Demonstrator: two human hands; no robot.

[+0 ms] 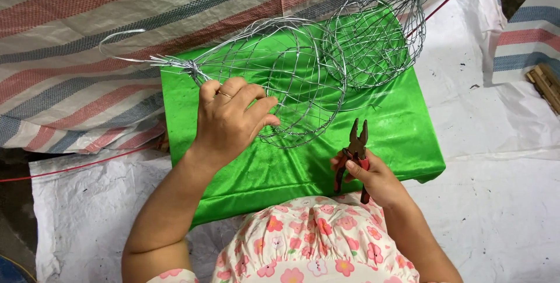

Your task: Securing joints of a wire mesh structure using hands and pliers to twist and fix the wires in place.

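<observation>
One pair of pliers [356,154]: right hand [373,177] is gripping its red handles, jaws parted, near edge of the green cloth [280,172]. Two wire baskets on that cloth: left hand [230,121] is clasping the nearer wire basket [280,93]; second basket [373,35] lying beyond, touching. Step judged: wire-tying; next calls for pliers meeting wire.

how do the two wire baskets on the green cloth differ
The near wire basket is gripped by the left hand; the far wire basket lies untouched. The near one looks larger, its twisted end pointing left; the far one's points upper right. Both are silver mesh.
</observation>
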